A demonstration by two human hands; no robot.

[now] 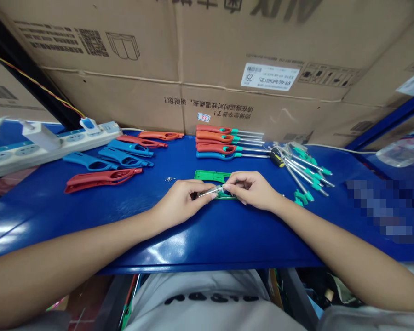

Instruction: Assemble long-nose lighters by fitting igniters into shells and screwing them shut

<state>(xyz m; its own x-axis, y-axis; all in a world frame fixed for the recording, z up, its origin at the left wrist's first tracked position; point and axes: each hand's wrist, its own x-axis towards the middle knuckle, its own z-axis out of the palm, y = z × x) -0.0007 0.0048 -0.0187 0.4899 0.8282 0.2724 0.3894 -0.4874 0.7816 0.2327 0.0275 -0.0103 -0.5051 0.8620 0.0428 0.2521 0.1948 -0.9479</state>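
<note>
Over the middle of the blue table, my left hand (184, 198) is closed around a small clear tube-like part with a shiny end (209, 191), perhaps a lighter's fuel tank. The thumb and fingers of my right hand (250, 189) pinch at the right end of that same part. Just under and behind both hands lies a green lighter handle shell (209, 175), with another green piece (224, 195) partly covered by my fingers. A few tiny metal pins or screws (170, 179) lie to the left of the green shell.
Blue handle shells (89, 161), a red shell (101, 178) and orange ones lie left. Assembled long-nozzle lighters (215, 148) are lined up at the back. Right of them are a black-yellow screwdriver (277, 157) and metal nozzles with green parts (307, 172). A power strip (37, 151) sits far left.
</note>
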